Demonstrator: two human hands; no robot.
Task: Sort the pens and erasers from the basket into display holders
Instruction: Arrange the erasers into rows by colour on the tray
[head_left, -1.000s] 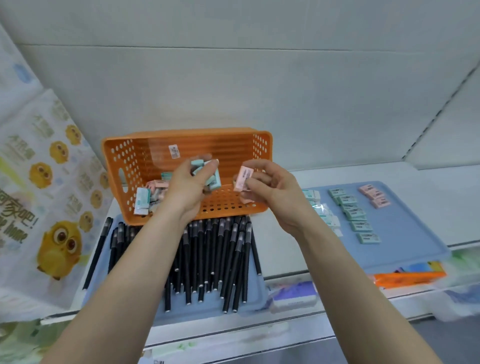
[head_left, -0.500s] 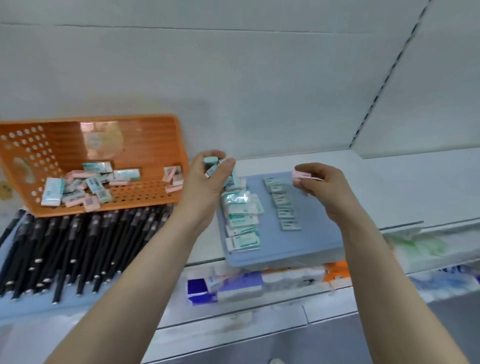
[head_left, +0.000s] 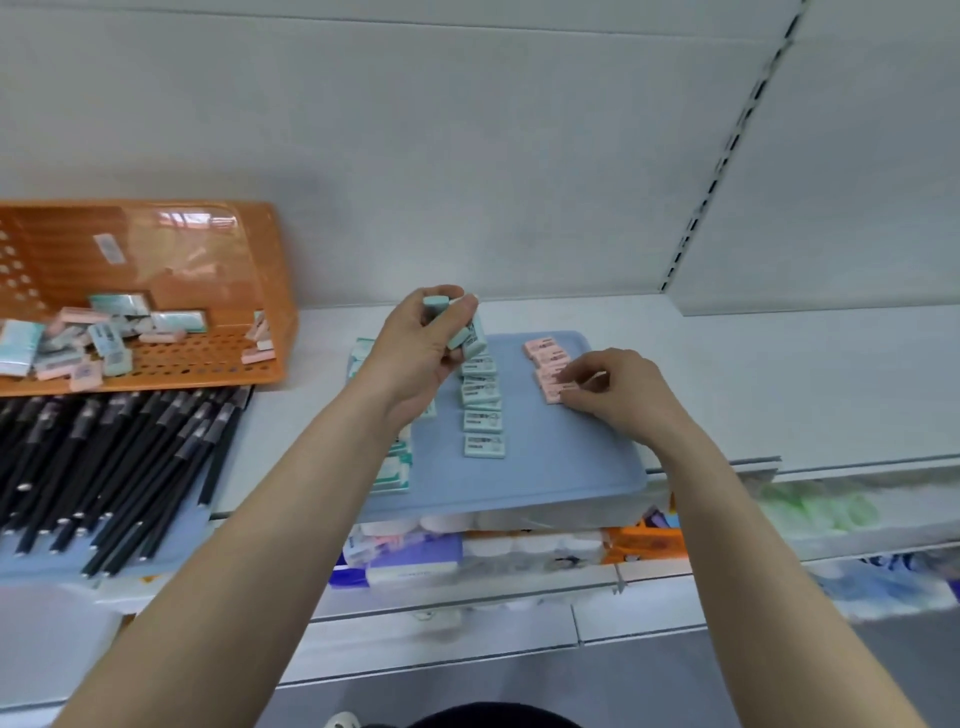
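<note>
The orange basket (head_left: 156, 244) lies tipped at the left, with several teal and pink erasers (head_left: 111, 335) still inside. Below it, black pens (head_left: 109, 447) lie in a row on a blue tray. On the blue tray (head_left: 561, 467) in the middle, teal erasers (head_left: 483, 415) form a column and pink erasers (head_left: 545, 356) form another. My left hand (head_left: 421, 348) grips a few teal erasers (head_left: 465, 332) above the teal column. My right hand (head_left: 618, 395) pinches a pink eraser (head_left: 558, 389) at the near end of the pink column.
Larger teal packets (head_left: 395, 467) lie along the blue tray's left edge, partly under my left forearm. A lower shelf (head_left: 467, 545) holds packaged goods. White back panels with a slotted upright (head_left: 727, 150) close the shelf behind.
The view has swung right. My right hand has come down from above the tray to the pink column with its pink eraser. My left hand moved over the teal column.
</note>
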